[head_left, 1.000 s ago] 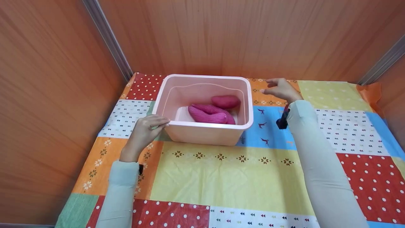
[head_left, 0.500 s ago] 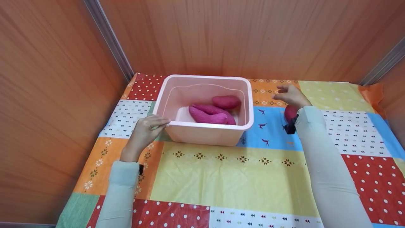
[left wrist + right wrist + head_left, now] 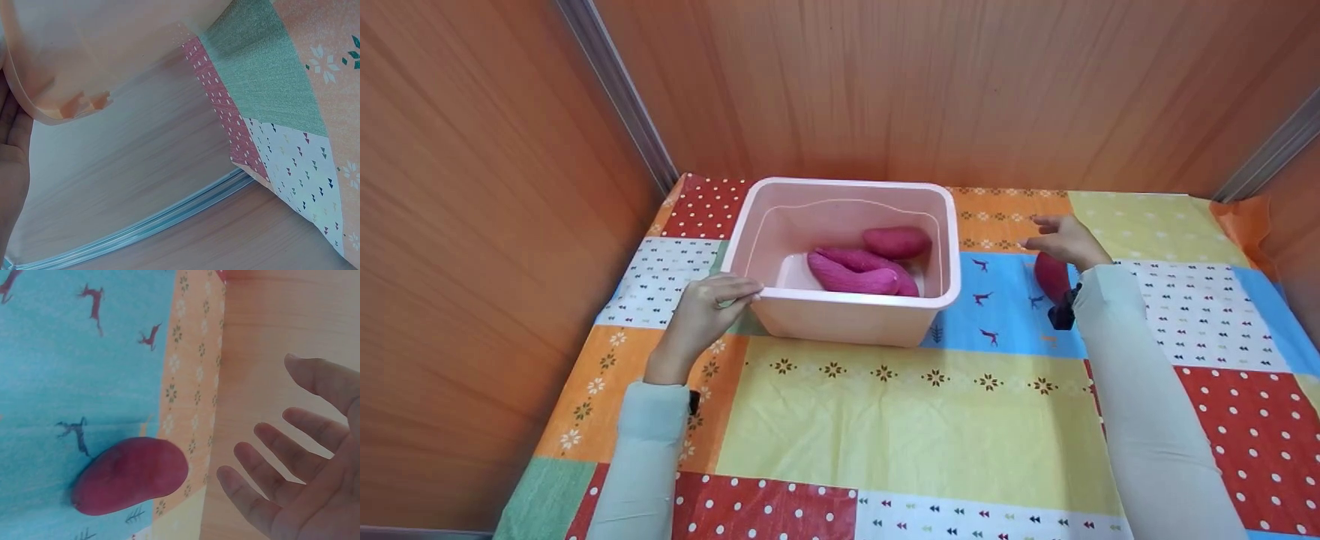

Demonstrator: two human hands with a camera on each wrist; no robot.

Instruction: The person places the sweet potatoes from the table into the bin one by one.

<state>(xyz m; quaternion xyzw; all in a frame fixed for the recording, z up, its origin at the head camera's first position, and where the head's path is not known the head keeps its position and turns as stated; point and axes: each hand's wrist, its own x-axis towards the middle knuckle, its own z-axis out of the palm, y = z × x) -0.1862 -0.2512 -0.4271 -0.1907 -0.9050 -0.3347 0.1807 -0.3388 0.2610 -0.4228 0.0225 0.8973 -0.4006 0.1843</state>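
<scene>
My left hand [image 3: 709, 315] pinches the front left corner of the rim of a pink plastic bin [image 3: 840, 319]. In the left wrist view, fingers [image 3: 12, 121] show against the underside of the bin's lip [image 3: 53, 118]. Inside the bin lie a dark pink sweet potato [image 3: 897, 242] and brighter magenta ones [image 3: 855, 279] in front of it. Right of the bin, another red sweet potato [image 3: 132, 475] rests on the cloth. My right hand [image 3: 1069, 240] is held above and just beyond that sweet potato, its fingers spread and holding nothing, apart from it in the right wrist view.
A patchwork-print cloth [image 3: 900, 427] covers the table. Wood-grain panels [image 3: 870, 90] stand behind and at both sides, with a metal strip [image 3: 622, 97] in the back left corner. A loose orange cloth flap [image 3: 1245, 225] lies at the back right.
My right hand has moved right and a little nearer, away from the bin. The sweet potato beside it, mostly covered by the wrist before, now shows. My left hand stays on the rim.
</scene>
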